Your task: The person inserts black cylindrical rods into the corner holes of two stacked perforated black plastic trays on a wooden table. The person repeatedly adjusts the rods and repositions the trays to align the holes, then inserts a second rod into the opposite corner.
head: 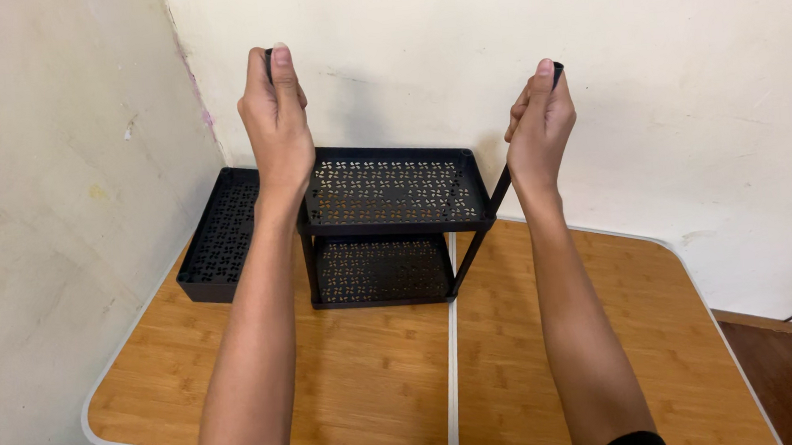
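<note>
Your hands grip the rack's two upright poles.
Left hand and right hand, fingers closed, each clasp a black pole above the two-tier perforated rack; a loose tray sits centre-left.

- Your black two-tier rack stands upright at the table's 12 o'clock edge; both its shelves are perforated and level.
- Its front posts rise to your fists; the left one seems mostly hidden.
- A loose matching tray lies flat at 10 o'clock.
</note>
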